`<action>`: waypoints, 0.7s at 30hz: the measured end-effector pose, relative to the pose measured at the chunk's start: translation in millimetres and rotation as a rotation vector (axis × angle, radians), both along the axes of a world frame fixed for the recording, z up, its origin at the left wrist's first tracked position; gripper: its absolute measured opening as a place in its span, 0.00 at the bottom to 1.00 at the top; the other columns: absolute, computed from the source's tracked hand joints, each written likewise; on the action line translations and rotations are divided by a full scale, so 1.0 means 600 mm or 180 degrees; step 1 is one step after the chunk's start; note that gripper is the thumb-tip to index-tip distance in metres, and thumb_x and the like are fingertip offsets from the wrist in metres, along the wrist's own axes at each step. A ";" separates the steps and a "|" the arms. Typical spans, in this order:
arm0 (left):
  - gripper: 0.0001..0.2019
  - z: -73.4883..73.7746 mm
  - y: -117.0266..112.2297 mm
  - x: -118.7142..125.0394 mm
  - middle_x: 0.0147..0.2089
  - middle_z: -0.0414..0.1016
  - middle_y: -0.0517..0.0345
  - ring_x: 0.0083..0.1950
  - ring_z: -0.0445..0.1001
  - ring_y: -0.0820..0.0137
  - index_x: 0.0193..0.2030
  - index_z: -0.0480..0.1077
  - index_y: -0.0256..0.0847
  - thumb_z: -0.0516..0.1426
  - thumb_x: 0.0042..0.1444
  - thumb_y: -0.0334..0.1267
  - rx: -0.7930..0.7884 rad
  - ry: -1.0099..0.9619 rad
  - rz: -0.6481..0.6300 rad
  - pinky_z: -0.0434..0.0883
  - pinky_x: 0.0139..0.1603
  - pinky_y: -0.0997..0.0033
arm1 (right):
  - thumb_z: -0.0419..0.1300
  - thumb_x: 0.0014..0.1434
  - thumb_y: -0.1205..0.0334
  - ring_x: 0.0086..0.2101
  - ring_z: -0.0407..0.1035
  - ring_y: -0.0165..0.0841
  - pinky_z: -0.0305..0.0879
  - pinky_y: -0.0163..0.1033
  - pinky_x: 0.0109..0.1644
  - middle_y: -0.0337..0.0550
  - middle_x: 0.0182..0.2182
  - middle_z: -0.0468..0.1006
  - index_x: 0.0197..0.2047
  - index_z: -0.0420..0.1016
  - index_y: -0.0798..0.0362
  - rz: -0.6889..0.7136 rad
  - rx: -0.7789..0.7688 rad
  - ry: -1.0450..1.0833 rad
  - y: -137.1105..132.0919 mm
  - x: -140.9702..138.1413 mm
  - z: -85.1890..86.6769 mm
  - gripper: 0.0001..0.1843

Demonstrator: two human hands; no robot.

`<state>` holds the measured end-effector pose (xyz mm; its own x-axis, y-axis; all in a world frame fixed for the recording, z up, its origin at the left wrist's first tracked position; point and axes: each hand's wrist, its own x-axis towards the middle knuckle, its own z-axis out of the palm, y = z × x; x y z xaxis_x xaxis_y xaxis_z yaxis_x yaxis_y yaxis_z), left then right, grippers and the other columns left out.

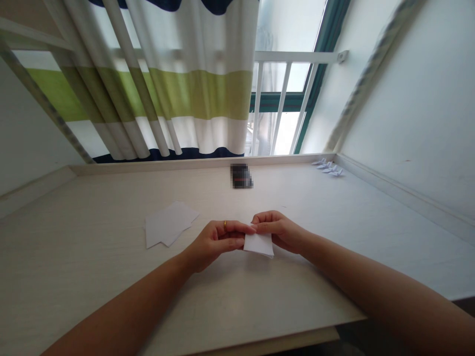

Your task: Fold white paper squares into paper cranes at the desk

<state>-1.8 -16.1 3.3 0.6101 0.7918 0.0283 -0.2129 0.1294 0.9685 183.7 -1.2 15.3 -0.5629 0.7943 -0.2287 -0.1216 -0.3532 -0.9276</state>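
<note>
A small folded piece of white paper [259, 244] is held between my two hands, just above the pale table. My left hand [221, 240], with a gold ring on one finger, pinches its left side and upper edge. On the other side my right hand [279, 230] grips the upper right part, thumb on top and fingers behind. The fingertips of both hands meet at the paper's far edge. Left of my hands, several flat white paper sheets [166, 225] lie overlapping on the table.
Several small folded white paper pieces [328, 168] sit in the far right corner. A dark, blurred-out object [241, 176] lies near the table's back edge. Behind it are a striped curtain [200, 94] and a white railing [284, 89]. The table's front edge [297, 336] runs close below my arms.
</note>
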 end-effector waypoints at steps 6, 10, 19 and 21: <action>0.12 0.001 0.000 -0.001 0.39 0.75 0.55 0.40 0.70 0.72 0.39 0.73 0.39 0.59 0.44 0.30 -0.0013 -0.0030 -0.0054 0.66 0.43 0.73 | 0.64 0.39 0.63 0.19 0.61 0.23 0.52 0.30 0.22 0.35 0.17 0.69 0.22 0.68 0.58 0.0028 0.0073 -0.0025 0.001 0.001 0.000 0.09; 0.11 0.004 -0.003 0.005 0.32 0.74 0.58 0.34 0.71 0.75 0.36 0.72 0.38 0.60 0.42 0.28 -0.0011 0.0072 0.0031 0.67 0.37 0.76 | 0.63 0.42 0.61 0.20 0.61 0.24 0.53 0.30 0.23 0.36 0.18 0.68 0.23 0.68 0.58 0.0009 0.0250 -0.0175 0.000 0.000 -0.003 0.10; 0.07 0.003 0.002 0.016 0.29 0.75 0.58 0.32 0.73 0.72 0.30 0.70 0.35 0.61 0.41 0.32 0.0395 0.0446 0.1313 0.69 0.37 0.71 | 0.56 0.52 0.60 0.25 0.64 0.25 0.62 0.34 0.31 0.33 0.23 0.65 0.42 0.63 0.50 -0.0455 0.1484 -0.0288 -0.015 -0.010 -0.002 0.13; 0.07 0.004 0.003 0.015 0.29 0.75 0.59 0.33 0.72 0.72 0.30 0.70 0.36 0.60 0.41 0.32 0.0583 0.0442 0.1614 0.69 0.36 0.74 | 0.56 0.52 0.61 0.28 0.65 0.27 0.63 0.36 0.36 0.35 0.26 0.66 0.40 0.65 0.51 -0.0497 0.2013 -0.0516 -0.019 -0.011 0.001 0.11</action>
